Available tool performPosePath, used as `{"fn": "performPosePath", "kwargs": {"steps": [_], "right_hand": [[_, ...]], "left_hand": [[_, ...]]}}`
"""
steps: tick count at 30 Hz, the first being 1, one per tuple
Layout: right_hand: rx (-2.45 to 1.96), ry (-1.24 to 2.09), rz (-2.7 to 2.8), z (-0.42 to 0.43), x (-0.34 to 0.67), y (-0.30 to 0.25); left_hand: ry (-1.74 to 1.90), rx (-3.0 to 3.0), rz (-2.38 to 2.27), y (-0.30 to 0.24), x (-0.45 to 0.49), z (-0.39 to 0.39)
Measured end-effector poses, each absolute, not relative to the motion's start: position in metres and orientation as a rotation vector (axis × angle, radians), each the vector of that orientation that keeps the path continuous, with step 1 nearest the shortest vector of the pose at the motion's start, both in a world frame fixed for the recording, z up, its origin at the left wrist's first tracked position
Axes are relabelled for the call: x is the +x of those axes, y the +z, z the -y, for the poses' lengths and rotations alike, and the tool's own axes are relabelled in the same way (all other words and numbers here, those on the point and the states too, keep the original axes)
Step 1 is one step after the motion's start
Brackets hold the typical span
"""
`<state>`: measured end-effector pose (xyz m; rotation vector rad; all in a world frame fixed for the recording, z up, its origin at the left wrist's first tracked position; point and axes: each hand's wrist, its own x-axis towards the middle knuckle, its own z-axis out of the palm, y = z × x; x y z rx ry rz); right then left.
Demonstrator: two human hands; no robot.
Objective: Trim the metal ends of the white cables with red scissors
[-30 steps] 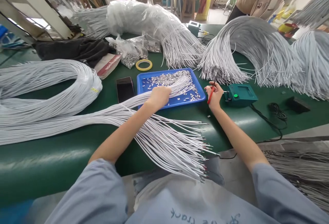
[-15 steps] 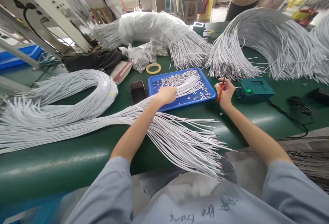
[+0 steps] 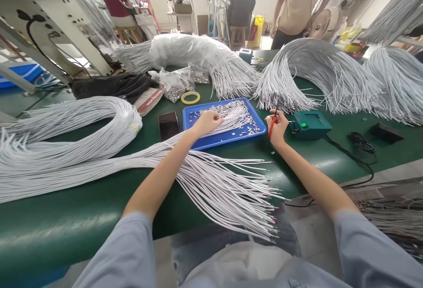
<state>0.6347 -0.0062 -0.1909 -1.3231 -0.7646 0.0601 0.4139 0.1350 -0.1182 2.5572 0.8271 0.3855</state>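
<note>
Over the left part of a blue tray (image 3: 228,137), my left hand (image 3: 207,122) is closed with its fingers curled; what it grips, if anything, is hidden. White cables (image 3: 236,118) run beneath this hand, their ends fanned out over small metal pieces (image 3: 253,128) in the tray. My right hand (image 3: 277,127) is wrapped round a red-handled tool (image 3: 272,127) with a dark upper end, just right of the tray. Beside that hand stands a green machine (image 3: 311,125) with a lit green button. More loose white cables (image 3: 228,191) spread out below my left forearm.
A phone (image 3: 168,125), a yellow tape roll (image 3: 191,98) and bags of metal pieces (image 3: 175,84) lie around the tray. Large cable bundles (image 3: 330,67) arch along the back. A coiled bundle (image 3: 125,114) lies left. A black cord (image 3: 361,141) trails right. People stand beyond the table.
The camera view has tilted upward, showing a bar across the top. My left hand has shifted slightly farther over the tray, its fingers curled. The right hand still holds the red-handled tool.
</note>
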Motion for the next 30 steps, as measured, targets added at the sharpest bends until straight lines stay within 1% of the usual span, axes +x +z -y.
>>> {"fn": "performPosePath", "kwargs": {"steps": [4, 9, 18, 27, 30], "right_hand": [[-1.326, 0.046, 0.759, 0.005, 0.635, -0.190], [-1.325, 0.037, 0.764, 0.004, 0.636, -0.191], [-1.310, 0.073, 0.774, 0.004, 0.634, -0.194], [-1.296, 0.238, 0.914, 0.007, 0.621, -0.190], [-1.303, 0.255, 0.927, 0.008, 0.617, -0.191]], "left_hand": [[0.397, 2.570, -0.780, -0.121, 0.421, -0.127], [0.473, 2.659, -0.908, -0.128, 0.426, -0.120], [0.617, 2.773, -0.994, -0.134, 0.426, -0.114], [0.929, 2.830, -0.922, -0.147, 0.426, -0.112], [0.878, 2.788, -0.992, -0.143, 0.428, -0.108]]}}
